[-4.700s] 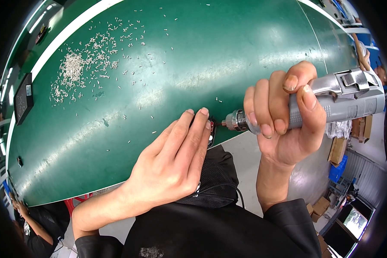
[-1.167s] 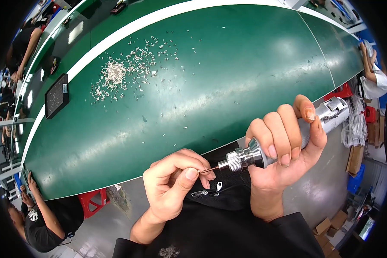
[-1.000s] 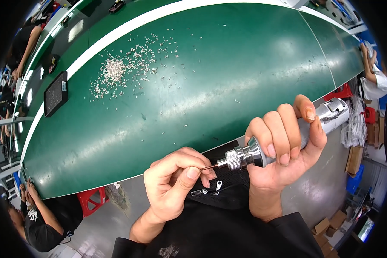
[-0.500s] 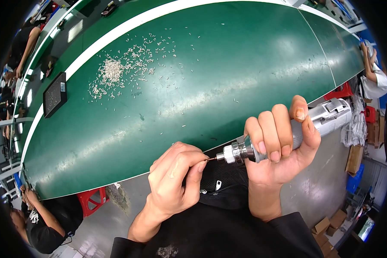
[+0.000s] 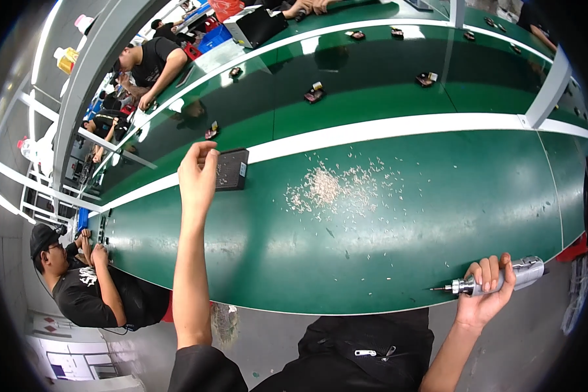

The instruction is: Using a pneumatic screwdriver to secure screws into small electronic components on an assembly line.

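Note:
My right hand [image 5: 485, 294] grips a silver electric screwdriver [image 5: 503, 279] at the near right edge of the green table [image 5: 398, 248], its thin bit pointing left. My left arm is stretched far forward, and my left hand [image 5: 198, 175] touches the left edge of a small black box [image 5: 231, 169] lying by the white stripe. Whether the fingers hold the box I cannot tell. A scatter of tiny pale screws [image 5: 336, 189] lies on the table between the two hands.
A person in black [image 5: 88, 287] sits at the table's left end. Other people [image 5: 147, 62] work along the far green conveyor, where several small dark parts [image 5: 313, 95] lie. A white post [image 5: 552, 88] stands at the right. Grey floor shows below.
My left hand has left the screwdriver's bit and reached far forward to the black box. My right hand has swung out to the right with the screwdriver. The view has lifted.

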Action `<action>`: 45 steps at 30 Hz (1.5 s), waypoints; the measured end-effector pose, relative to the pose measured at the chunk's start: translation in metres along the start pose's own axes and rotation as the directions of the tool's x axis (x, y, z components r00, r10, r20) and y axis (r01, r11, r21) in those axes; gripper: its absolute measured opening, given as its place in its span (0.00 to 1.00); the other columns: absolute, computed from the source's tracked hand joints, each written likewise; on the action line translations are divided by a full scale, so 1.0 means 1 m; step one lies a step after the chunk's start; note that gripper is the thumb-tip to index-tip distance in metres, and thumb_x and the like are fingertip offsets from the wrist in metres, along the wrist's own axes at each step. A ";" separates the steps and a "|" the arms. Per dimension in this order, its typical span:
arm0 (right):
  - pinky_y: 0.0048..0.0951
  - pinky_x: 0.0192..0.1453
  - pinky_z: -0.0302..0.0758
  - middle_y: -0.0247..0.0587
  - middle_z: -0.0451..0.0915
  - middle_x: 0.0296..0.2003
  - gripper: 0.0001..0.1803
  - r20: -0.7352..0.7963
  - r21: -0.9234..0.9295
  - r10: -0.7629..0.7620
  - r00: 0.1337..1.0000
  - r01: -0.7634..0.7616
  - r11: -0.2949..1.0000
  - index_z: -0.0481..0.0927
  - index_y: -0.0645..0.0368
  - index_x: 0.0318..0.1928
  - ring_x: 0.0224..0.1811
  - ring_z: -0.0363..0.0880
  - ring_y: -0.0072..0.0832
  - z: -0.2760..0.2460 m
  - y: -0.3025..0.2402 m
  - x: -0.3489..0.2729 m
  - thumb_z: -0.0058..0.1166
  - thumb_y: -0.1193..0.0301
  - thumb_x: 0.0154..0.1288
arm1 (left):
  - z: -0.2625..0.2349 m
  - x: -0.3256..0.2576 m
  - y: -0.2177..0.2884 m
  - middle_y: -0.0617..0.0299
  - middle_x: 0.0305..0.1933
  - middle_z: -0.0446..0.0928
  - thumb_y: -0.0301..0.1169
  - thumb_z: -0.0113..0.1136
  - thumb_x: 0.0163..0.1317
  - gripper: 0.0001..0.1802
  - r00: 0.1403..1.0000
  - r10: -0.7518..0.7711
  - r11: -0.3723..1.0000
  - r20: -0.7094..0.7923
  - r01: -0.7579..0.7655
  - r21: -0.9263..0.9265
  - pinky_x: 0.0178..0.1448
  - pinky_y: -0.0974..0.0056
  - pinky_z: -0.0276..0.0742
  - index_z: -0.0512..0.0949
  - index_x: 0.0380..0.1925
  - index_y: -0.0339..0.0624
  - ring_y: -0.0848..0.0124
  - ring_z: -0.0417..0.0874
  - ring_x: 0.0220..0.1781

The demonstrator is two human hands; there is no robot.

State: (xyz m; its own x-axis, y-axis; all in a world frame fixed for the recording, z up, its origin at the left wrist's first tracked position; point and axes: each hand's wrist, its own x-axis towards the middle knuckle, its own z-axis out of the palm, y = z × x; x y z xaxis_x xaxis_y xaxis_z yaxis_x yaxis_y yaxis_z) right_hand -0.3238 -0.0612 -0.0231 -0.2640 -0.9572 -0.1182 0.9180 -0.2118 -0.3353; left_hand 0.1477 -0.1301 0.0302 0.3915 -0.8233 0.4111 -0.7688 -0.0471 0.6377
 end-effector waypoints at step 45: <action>0.25 0.26 0.63 0.27 0.60 0.12 0.06 0.179 0.037 0.229 0.957 -0.239 0.970 0.72 0.55 0.36 0.15 0.60 0.19 -0.034 -0.026 -0.024 0.44 0.68 0.67 | 0.132 -0.155 0.185 0.42 0.56 0.71 0.23 0.58 0.50 0.25 0.160 0.816 0.402 0.556 -0.848 -0.346 0.53 0.56 0.78 0.75 0.52 0.37 0.52 0.76 0.55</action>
State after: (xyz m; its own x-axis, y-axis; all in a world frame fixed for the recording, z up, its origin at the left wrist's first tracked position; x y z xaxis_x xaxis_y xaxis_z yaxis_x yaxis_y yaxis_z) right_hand -0.3513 -0.0258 -0.0437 0.0100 -0.9997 -0.0228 0.9649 0.0157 -0.2623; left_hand -0.1218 -0.0856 -0.0021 -0.8457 -0.4845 0.2237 -0.4661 0.8748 0.1325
